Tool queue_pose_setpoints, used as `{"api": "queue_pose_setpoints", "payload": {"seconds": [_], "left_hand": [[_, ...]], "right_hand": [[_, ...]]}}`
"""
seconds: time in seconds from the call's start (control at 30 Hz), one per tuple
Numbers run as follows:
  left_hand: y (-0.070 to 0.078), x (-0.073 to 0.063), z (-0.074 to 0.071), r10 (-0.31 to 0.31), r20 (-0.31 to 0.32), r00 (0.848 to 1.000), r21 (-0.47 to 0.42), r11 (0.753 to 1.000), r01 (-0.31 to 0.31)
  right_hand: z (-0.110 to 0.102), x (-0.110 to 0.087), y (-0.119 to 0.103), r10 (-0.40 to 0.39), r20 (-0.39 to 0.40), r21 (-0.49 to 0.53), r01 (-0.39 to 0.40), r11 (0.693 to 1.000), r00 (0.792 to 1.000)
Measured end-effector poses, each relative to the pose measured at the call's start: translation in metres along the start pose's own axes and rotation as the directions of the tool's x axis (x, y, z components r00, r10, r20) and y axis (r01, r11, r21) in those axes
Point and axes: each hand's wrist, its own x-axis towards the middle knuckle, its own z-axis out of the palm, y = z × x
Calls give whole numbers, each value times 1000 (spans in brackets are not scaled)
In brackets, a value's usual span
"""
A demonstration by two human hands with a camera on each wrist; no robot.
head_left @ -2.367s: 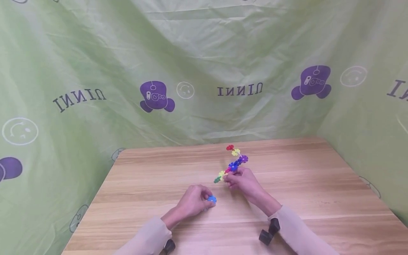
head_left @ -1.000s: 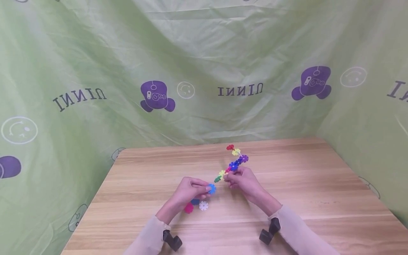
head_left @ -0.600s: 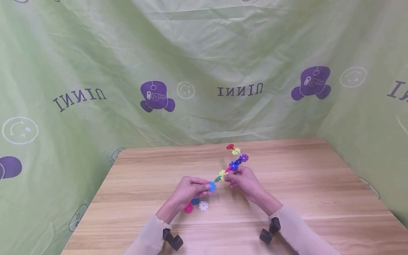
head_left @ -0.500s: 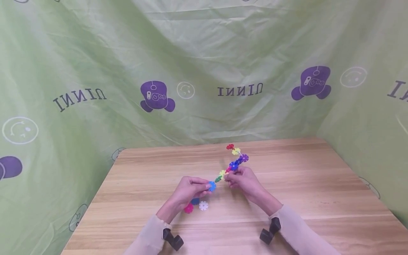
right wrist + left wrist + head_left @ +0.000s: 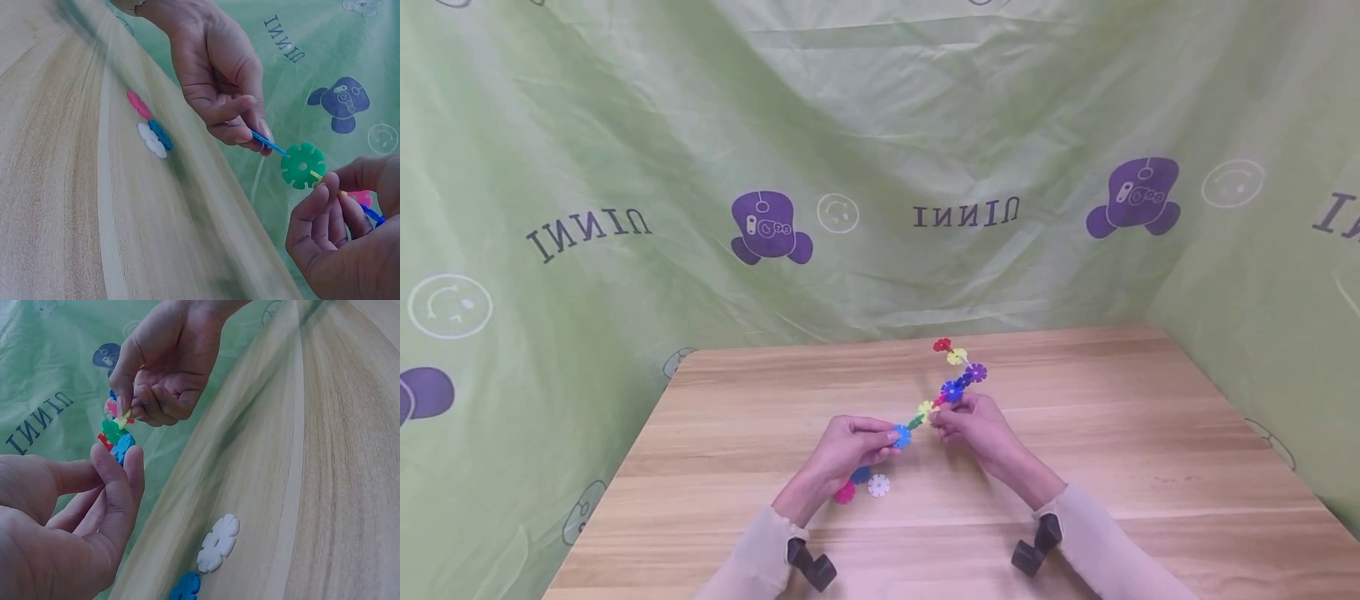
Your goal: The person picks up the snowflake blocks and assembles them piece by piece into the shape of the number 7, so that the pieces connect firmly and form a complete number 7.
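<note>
My left hand (image 5: 850, 446) pinches a light blue snowflake disc (image 5: 902, 436), a flat round piece with a notched rim, between thumb and fingers. Beside it, my right hand (image 5: 981, 425) grips a chain of interlocked snowflake discs near its lower end, at a yellow disc (image 5: 927, 411). From there the chain runs up and away through pink, blue and purple discs (image 5: 976, 372) to a red disc (image 5: 942, 344) at the far tip. In the right wrist view, the blue disc, edge-on, meets the rim of the green end disc (image 5: 302, 165).
Loose on the wooden table (image 5: 1112, 467), below my left hand, lie a pink disc (image 5: 845, 492), a darker blue disc (image 5: 861, 475) and a white disc (image 5: 878, 486). A green printed curtain (image 5: 880, 275) hangs behind the table and at both sides.
My left hand has lifted the light blue disc up from near the table to the green end of the chain, uncovering the loose discs. My right hand has barely moved.
</note>
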Motion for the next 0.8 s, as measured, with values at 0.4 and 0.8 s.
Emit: {"api": "queue_pose_setpoints", "payload": {"seconds": [0.4,0.8], "left_hand": [[0,-1,-1,-5,-3,1000,-7,1000,5],[-3,-3,5,40,-46,998,6,999,-40]], "right_hand": [[2,0,1,4,-6,14,-4,1000,1000],[5,-1,4,16,17,30,-16,999,1000]]}}
